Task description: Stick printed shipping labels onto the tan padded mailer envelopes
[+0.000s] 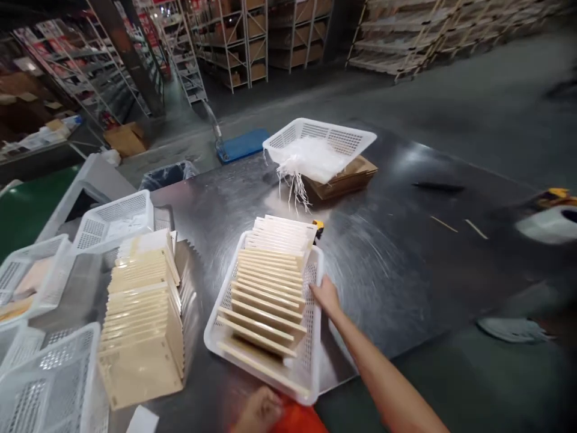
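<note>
A white plastic basket (315,337) lies on the metal table, holding a leaning row of thin cream-coloured flat panels (265,300), with whiter ones at the far end. My right hand (327,294) grips the basket's right rim, thumb at the edge. My left hand (261,410) is low at the near end of the basket, fingers curled in and slightly blurred; I cannot see whether anything is inside them. To the left, a second row of similar panels (142,367) stands directly on the table.
Several white baskets (92,343) line the left side. A tilted basket (356,137) with a white bag and strings rests on brown cardboard (347,183) at the back. A dark pen-like object (437,186) and a white roll (547,225) lie right. Someone's shoe (511,329) shows.
</note>
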